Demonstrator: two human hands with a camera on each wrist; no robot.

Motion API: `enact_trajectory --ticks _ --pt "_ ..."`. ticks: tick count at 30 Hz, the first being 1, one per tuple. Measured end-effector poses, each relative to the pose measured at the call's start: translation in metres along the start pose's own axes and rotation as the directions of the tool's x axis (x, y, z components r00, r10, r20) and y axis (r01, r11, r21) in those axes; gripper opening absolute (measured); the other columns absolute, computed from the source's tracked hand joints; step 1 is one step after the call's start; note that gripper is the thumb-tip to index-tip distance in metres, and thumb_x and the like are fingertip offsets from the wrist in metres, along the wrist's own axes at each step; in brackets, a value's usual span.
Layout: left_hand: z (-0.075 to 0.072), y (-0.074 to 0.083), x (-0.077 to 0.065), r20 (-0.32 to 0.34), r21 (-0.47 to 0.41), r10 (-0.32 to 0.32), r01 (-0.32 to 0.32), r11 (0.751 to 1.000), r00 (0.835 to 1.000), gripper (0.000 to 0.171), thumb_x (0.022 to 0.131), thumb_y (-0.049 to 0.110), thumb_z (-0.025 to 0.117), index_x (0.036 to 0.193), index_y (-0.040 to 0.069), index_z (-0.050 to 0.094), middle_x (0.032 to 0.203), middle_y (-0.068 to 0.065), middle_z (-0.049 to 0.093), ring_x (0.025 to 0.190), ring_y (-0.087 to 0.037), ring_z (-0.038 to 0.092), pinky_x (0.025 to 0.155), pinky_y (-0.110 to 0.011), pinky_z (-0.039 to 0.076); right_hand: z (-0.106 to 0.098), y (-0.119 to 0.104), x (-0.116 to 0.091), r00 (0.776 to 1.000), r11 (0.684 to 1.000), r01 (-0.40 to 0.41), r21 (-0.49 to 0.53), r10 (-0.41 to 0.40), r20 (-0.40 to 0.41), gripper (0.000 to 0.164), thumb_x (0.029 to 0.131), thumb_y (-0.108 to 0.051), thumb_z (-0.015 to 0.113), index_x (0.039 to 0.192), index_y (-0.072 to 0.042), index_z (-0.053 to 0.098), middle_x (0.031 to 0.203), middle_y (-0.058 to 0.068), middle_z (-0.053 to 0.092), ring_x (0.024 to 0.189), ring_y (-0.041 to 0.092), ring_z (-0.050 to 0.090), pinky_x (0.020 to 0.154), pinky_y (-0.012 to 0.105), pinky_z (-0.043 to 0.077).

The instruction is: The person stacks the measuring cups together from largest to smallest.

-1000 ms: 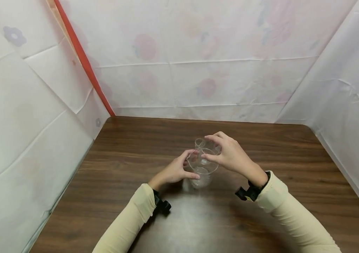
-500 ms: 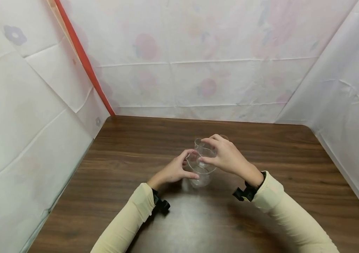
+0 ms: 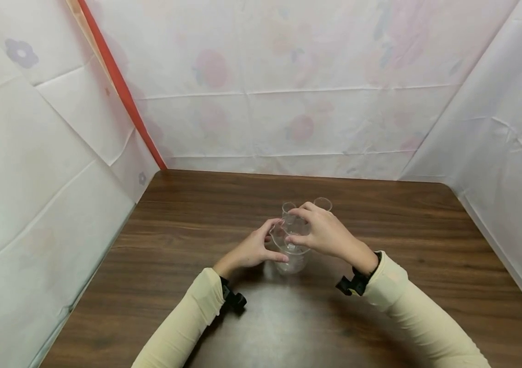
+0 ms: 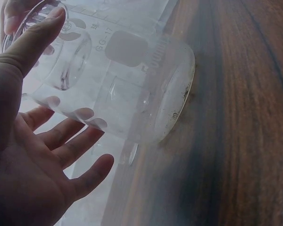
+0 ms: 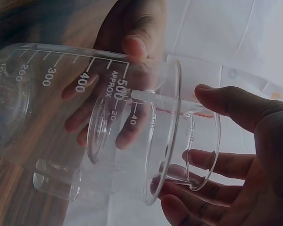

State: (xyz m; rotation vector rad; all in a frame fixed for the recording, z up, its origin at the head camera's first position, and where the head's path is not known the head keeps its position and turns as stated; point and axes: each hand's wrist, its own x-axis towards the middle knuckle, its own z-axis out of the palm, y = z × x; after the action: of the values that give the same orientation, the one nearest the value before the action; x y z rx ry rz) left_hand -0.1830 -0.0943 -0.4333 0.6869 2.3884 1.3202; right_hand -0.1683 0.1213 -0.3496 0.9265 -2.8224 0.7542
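A large clear glass beaker (image 4: pixel 127 49) with white volume marks up to 500 stands on the table. My left hand (image 3: pixel 253 249) holds it from the left, thumb on the near side and fingers round the far side. My right hand (image 3: pixel 330 232) grips a smaller marked beaker (image 5: pixel 108 122) near its rim, thumb on one side and fingers on the other. The small beaker's lower part is inside the large beaker's mouth, its rim still outside. In the head view, my right hand hides much of the small beaker.
Just behind the large beaker stands a narrow clear glass vessel (image 3: pixel 289 207). Another glass rim (image 3: pixel 323 204) shows behind my right hand. The brown wooden table (image 3: pixel 187 204) meets white flowered sheets (image 3: pixel 261 122) at its back and sides.
My right hand has moved left and slightly nearer, bringing the small beaker over and into the large one. The glass rim behind it has come into view. My left hand stays nearly still.
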Motion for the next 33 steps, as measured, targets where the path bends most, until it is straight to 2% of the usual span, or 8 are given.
enact_trajectory --ticks 8,15,19,25,33 --pt "-0.0006 0.0005 0.0030 -0.009 -0.006 0.037 -0.037 0.999 0.999 0.090 0.080 0.033 0.081 0.150 0.014 0.029 0.157 -0.006 0.034 0.141 -0.029 0.038 0.111 -0.048 0.040 0.0019 0.0011 0.0026 0.999 1.000 0.008 -0.029 -0.007 0.045 0.056 0.080 -0.038 0.080 0.124 -0.009 0.065 0.110 0.007 0.063 0.087 0.021 0.062 0.071 0.032 0.050" --pt "-0.0003 0.0008 0.0013 -0.010 -0.014 0.045 -0.045 0.999 0.999 0.087 0.080 0.030 0.081 0.149 0.016 0.031 0.156 -0.005 0.036 0.141 -0.026 0.038 0.112 -0.047 0.040 0.0037 -0.0008 0.0045 0.995 0.998 0.033 -0.045 -0.029 0.094 0.054 0.080 -0.035 0.080 0.124 -0.007 0.065 0.109 0.010 0.063 0.083 0.018 0.061 0.069 0.031 0.050" --pt "-0.0005 0.0012 -0.0023 -0.008 -0.025 0.029 -0.029 0.999 1.000 0.086 0.080 0.029 0.081 0.149 0.017 0.031 0.155 -0.006 0.036 0.141 -0.027 0.038 0.112 -0.048 0.039 0.0058 -0.0040 0.0052 0.992 0.998 0.030 -0.054 -0.023 0.124 0.053 0.081 -0.035 0.080 0.124 -0.009 0.065 0.113 0.010 0.064 0.090 0.022 0.064 0.074 0.035 0.053" --pt "-0.0005 0.0026 -0.0002 -0.005 -0.031 0.011 -0.012 0.999 1.000 0.086 0.080 0.026 0.081 0.149 0.017 0.031 0.152 -0.007 0.038 0.139 -0.030 0.041 0.111 -0.049 0.040 0.0061 -0.0042 0.0059 0.988 0.996 0.018 -0.087 -0.004 0.156 0.054 0.080 -0.036 0.080 0.126 -0.013 0.064 0.120 0.009 0.064 0.100 0.024 0.065 0.081 0.042 0.055" --pt "0.0012 0.0031 0.0016 -0.009 -0.019 0.031 -0.031 0.999 0.999 0.086 0.079 0.027 0.082 0.148 0.019 0.031 0.150 -0.005 0.041 0.138 -0.027 0.042 0.111 -0.047 0.041 0.0079 -0.0022 0.0087 0.979 0.993 0.022 -0.118 0.002 0.202 0.056 0.080 -0.033 0.079 0.130 -0.013 0.062 0.130 0.011 0.062 0.110 0.029 0.064 0.089 0.048 0.054"
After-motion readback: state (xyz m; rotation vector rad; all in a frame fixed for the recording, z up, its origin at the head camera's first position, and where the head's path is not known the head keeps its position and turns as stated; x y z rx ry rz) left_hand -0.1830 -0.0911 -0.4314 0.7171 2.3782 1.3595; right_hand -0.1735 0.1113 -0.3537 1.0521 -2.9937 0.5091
